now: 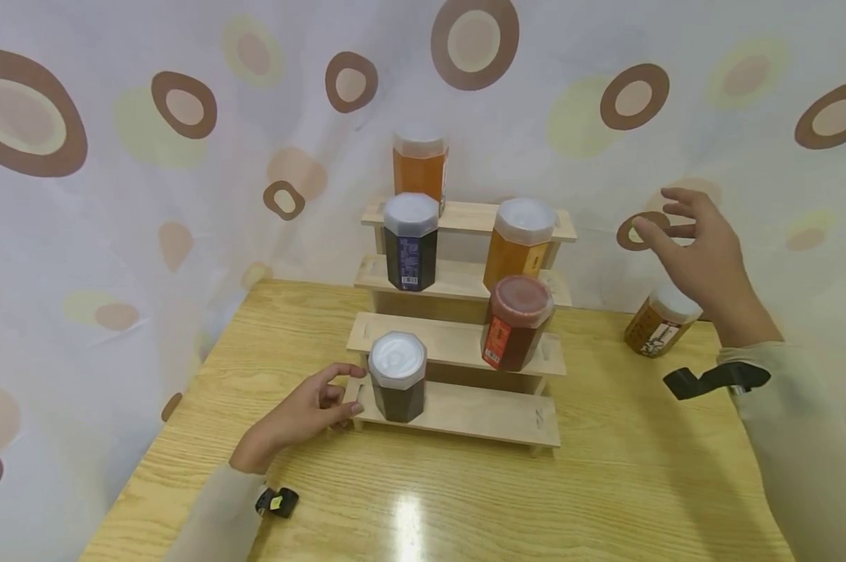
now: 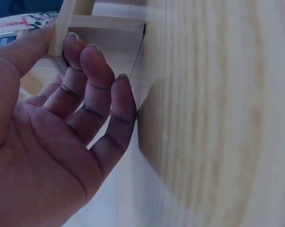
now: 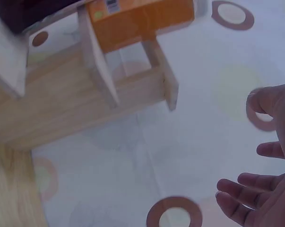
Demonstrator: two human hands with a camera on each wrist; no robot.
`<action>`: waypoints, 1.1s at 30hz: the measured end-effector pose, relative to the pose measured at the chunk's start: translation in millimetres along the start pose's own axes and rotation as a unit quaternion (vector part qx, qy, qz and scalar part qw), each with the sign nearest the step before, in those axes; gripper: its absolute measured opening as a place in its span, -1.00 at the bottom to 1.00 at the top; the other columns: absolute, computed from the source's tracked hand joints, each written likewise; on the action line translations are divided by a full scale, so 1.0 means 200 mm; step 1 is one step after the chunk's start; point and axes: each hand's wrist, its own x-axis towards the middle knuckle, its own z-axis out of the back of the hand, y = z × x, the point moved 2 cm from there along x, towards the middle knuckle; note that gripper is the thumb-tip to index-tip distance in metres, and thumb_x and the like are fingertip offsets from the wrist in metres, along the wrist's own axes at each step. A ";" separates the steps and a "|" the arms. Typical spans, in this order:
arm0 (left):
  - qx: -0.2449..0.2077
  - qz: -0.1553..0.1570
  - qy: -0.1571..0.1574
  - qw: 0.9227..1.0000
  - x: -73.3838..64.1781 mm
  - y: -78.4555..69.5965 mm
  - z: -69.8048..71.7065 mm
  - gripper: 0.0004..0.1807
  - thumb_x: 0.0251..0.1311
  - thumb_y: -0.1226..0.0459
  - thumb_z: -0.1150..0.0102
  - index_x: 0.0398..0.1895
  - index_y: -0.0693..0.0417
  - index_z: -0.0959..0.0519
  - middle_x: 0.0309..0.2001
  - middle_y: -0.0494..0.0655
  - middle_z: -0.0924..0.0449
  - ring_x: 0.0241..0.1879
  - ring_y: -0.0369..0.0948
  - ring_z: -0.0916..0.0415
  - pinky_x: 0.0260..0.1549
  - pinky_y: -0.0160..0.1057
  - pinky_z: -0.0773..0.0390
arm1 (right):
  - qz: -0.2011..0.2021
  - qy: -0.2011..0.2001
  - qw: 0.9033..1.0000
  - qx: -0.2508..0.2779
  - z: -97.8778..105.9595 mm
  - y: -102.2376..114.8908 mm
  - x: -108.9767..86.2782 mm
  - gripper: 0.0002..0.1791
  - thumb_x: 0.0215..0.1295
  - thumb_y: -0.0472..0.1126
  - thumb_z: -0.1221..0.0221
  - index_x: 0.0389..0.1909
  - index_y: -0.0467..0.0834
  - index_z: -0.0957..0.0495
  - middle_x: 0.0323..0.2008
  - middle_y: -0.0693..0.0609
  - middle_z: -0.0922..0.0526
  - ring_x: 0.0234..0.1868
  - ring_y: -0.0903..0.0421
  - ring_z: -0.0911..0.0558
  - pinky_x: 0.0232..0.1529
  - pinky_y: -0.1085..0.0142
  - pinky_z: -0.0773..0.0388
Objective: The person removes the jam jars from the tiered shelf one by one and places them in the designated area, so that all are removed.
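1. Stepped wooden rack (image 1: 475, 410): the landmark, standing on the tabletop (image 1: 606, 460) in front of a patterned cloth (image 1: 254, 195).
2. Jars on the rack, five in all: an orange jar (image 1: 419, 173) at the left of the top tier; a purple-labelled dark jar (image 1: 410, 254) at the left and an amber jar (image 1: 520, 250) at the right of the second; a red-labelled jar (image 1: 517, 332) at the right of the third; a brown jar (image 1: 398, 386) at the left of the lowest.
3. Left hand (image 1: 293, 416): thumb and fingers appear to pinch the lowest tier's left end, beside the brown jar.
4. Right hand (image 1: 707, 261): raised to the right of the rack and apart from it, fingers loosely bent and holding nothing.
5. Sixth jar (image 1: 653, 328): on the tabletop to the right of the rack, its lid partly behind the right hand.
6. Progress, as judged from this layout: racking looks mostly done, five jars placed; the sixth appears to be what is left, though whether it belongs on the rack cannot be told.
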 end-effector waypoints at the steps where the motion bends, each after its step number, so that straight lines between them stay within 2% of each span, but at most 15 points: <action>1: -0.001 0.002 0.000 1.000 0.00 0.00 0.00 -0.48 0.43 0.38 -0.25 0.37 0.26 -0.32 -0.59 -0.08 -0.40 -0.51 -0.08 -0.52 -0.52 -0.26 -0.54 | 0.000 0.001 1.000 0.004 0.00 0.03 0.01 -0.23 0.52 0.18 -0.11 0.62 0.04 -0.12 0.51 -0.24 -0.24 0.34 -0.33 -0.39 0.12 -0.13 -0.39; 4: -0.003 0.006 -0.002 1.000 0.00 0.00 0.00 -0.48 0.44 0.37 -0.25 0.38 0.22 -0.32 -0.58 -0.08 -0.41 -0.50 -0.08 -0.54 -0.52 -0.26 -0.54 | 0.001 -0.001 1.000 0.022 -0.01 0.12 0.03 -0.25 0.51 0.17 -0.12 0.61 0.09 -0.13 0.50 -0.20 -0.26 0.34 -0.25 -0.41 0.12 -0.05 -0.42; 9: -0.011 0.010 -0.002 1.000 0.00 0.00 0.01 -0.48 0.45 0.34 -0.24 0.39 0.17 -0.32 -0.57 -0.07 -0.43 -0.50 -0.10 -0.52 -0.52 -0.28 -0.53 | 0.013 -0.011 0.998 0.062 -0.03 0.24 0.07 -0.29 0.50 0.11 -0.16 0.58 0.11 -0.19 0.46 -0.18 -0.31 0.21 -0.03 -0.47 -0.06 0.29 -0.47; 12: -0.017 0.012 -0.004 1.000 0.00 0.00 0.01 -0.47 0.45 0.33 -0.25 0.38 0.17 -0.32 -0.56 -0.05 -0.44 -0.50 -0.13 -0.49 -0.52 -0.29 -0.50 | 0.023 -0.012 0.997 0.079 -0.06 0.30 0.09 -0.30 0.50 0.08 -0.18 0.57 0.09 -0.21 0.44 -0.18 -0.33 0.17 0.00 -0.49 -0.19 0.43 -0.49; 18: -0.016 0.005 -0.005 1.000 -0.01 0.01 0.01 -0.47 0.44 0.35 -0.25 0.38 0.21 -0.32 -0.56 -0.10 -0.43 -0.51 -0.17 -0.46 -0.52 -0.30 -0.48 | 0.037 0.003 0.994 0.101 -0.09 0.39 0.12 -0.30 0.48 0.06 -0.21 0.55 0.06 -0.24 0.42 -0.19 -0.36 0.15 -0.02 -0.48 -0.32 0.47 -0.57; 23: -0.014 0.001 -0.004 1.000 -0.01 0.00 0.01 -0.48 0.44 0.37 -0.24 0.37 0.22 -0.32 -0.57 -0.12 -0.41 -0.51 -0.17 -0.45 -0.52 -0.30 -0.48 | 0.064 0.012 0.993 0.096 -0.10 0.46 0.15 -0.32 0.47 0.04 -0.22 0.53 0.02 -0.27 0.38 -0.22 -0.38 -0.01 0.11 -0.55 -0.32 0.46 -0.54; 27: -0.019 0.002 -0.003 1.000 -0.01 0.00 0.01 -0.48 0.44 0.37 -0.25 0.37 0.23 -0.32 -0.56 -0.07 -0.43 -0.51 -0.17 -0.44 -0.52 -0.30 -0.47 | 0.082 0.018 0.992 0.090 -0.09 0.51 0.17 -0.34 0.47 0.01 -0.22 0.51 -0.06 -0.30 0.30 -0.21 -0.44 -0.17 0.24 -0.62 -0.33 0.46 -0.53; 30: -0.024 0.004 -0.002 1.000 -0.01 0.00 0.00 -0.47 0.44 0.37 -0.24 0.38 0.24 -0.31 -0.55 -0.03 -0.44 -0.51 -0.17 -0.44 -0.52 -0.30 -0.47 | 0.079 0.025 0.994 0.075 -0.09 0.54 0.18 -0.33 0.48 0.04 -0.21 0.50 -0.09 -0.30 0.25 -0.20 -0.48 -0.23 0.29 -0.64 -0.30 0.45 -0.51; 33: -0.022 0.006 -0.002 1.000 0.00 0.00 0.00 -0.48 0.44 0.38 -0.24 0.37 0.24 -0.31 -0.55 -0.04 -0.42 -0.51 -0.16 -0.43 -0.52 -0.30 -0.46 | 0.065 0.038 0.996 0.057 -0.10 0.58 0.20 -0.29 0.47 0.11 -0.20 0.51 -0.08 -0.28 0.27 -0.21 -0.49 -0.21 0.29 -0.63 -0.26 0.45 -0.50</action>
